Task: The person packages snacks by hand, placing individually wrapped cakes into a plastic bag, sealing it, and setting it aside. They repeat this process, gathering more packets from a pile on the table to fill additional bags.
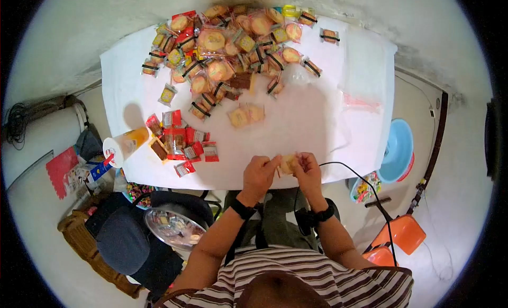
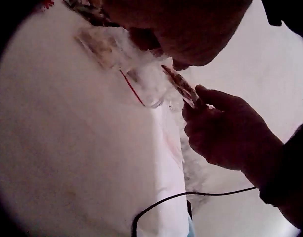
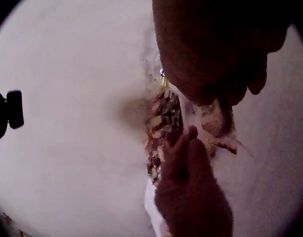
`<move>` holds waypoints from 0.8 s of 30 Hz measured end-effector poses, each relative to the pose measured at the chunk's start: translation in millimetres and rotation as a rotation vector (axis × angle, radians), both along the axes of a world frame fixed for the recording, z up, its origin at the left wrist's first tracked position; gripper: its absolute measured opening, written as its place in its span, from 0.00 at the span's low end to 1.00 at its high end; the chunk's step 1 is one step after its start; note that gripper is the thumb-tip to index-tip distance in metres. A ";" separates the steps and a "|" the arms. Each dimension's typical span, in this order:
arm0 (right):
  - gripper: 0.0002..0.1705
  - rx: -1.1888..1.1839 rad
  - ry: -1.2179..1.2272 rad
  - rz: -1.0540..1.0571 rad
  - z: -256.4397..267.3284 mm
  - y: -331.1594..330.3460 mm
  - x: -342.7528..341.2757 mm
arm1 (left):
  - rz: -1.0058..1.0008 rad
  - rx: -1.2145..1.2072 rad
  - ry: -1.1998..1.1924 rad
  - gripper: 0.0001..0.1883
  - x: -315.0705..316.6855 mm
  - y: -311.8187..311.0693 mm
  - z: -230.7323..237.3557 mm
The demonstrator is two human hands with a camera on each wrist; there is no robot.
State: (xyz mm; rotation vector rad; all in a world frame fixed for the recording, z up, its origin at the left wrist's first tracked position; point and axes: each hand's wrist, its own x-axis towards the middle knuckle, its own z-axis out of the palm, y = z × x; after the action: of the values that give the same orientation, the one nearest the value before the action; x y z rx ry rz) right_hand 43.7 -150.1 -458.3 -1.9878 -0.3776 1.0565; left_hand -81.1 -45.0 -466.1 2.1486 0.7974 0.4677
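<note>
Just over the table's front edge, a small pale biscuit packet (image 1: 286, 165) is stretched between two hands. The left hand (image 1: 257, 176) pinches one end of its wrapper, and the right hand (image 1: 309, 175) pinches the other. Seen from the left wrist, the packet (image 2: 180, 85) is edge-on, with the right hand (image 2: 230, 129) gripping its near end. In the right wrist view the packet (image 3: 213, 126) lies beneath the dark right hand (image 3: 220, 59), with the left hand (image 3: 193, 187) below. Two similar pale biscuit packets (image 1: 239, 117) lie on the white-covered table (image 1: 296, 133) ahead.
A large heap of wrapped biscuits (image 1: 211, 40) covers the back. Red packets (image 1: 177, 141) lie to the left beside a white-and-orange cup (image 1: 124, 146). Clear plastic bags (image 1: 365, 91) are at right. A black cable (image 1: 365, 178) loops by the right wrist. Blue basins (image 1: 398, 149) stand off the table.
</note>
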 end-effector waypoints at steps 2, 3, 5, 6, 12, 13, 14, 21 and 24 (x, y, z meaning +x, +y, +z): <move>0.11 0.020 -0.001 0.023 17.8 -1.4 -3.7 | 0.027 -0.061 -0.035 0.17 -0.1 -3.1 -2.7; 0.12 0.001 -0.117 0.249 31.7 4.7 -2.0 | 0.063 -0.105 -0.072 0.20 0.8 -3.5 -4.3; 0.15 0.006 -0.258 0.471 39.5 12.0 -1.5 | 0.049 -0.098 -0.072 0.20 0.3 -4.9 -4.3; 0.15 0.005 -0.261 0.472 35.8 14.3 -0.7 | 0.040 -0.086 -0.069 0.20 0.4 -5.1 -4.2; 0.16 0.077 0.211 -0.065 -15.5 22.3 -0.7 | -0.010 -0.062 -0.045 0.19 -0.3 -2.4 -3.2; 0.17 0.047 0.336 -0.207 -19.0 23.0 -0.1 | -0.008 -0.057 -0.047 0.19 -0.4 -4.2 -6.1; 0.19 0.015 0.462 -0.348 -21.7 24.4 0.0 | -0.006 -0.080 -0.087 0.18 0.5 -7.2 -8.2; 0.25 0.314 1.064 -0.537 -60.0 31.5 -32.8 | -0.091 -0.144 -0.084 0.17 2.8 -22.7 -5.4; 0.21 0.062 0.931 -0.463 -65.5 57.6 -26.3 | -0.116 -0.207 -0.060 0.18 2.3 -25.3 -3.3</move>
State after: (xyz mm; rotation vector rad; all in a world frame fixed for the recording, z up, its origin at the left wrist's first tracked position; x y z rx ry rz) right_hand 17.3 -92.5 -523.8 -1.2357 0.5154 1.4724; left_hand -78.8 -70.3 -469.4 1.9674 0.6543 0.3710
